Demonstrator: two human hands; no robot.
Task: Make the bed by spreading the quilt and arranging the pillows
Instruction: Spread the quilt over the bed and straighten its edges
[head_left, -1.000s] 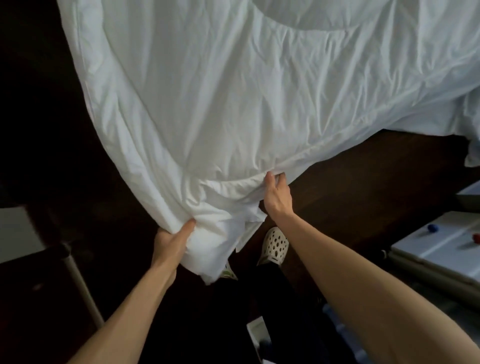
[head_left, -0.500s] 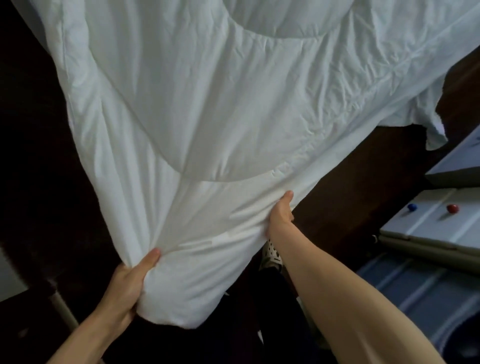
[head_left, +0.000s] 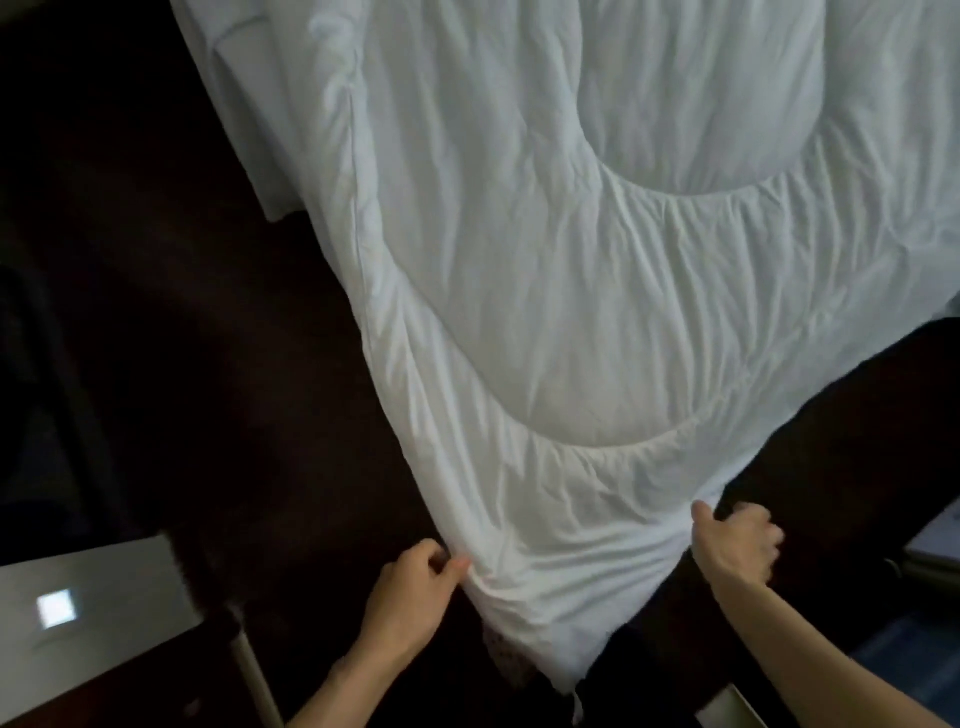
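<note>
Pinching the quilt's near hem, my left hand grips at seven o'clock and my right hand at five. Its long axis runs away toward twelve, both hands about equally near.

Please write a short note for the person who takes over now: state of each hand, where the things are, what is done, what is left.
Left hand: pinches the quilt at its near left edge.
Right hand: grips the near right edge, thumb on top.
Quilt: stretched out away from the person over the dark bed, its near corner hanging between the hands; creases run across it.
Done: quilt mostly opened out.
Left: probably lay the near edge down and smooth it, then arrange the pillows, which are not in view.
</note>
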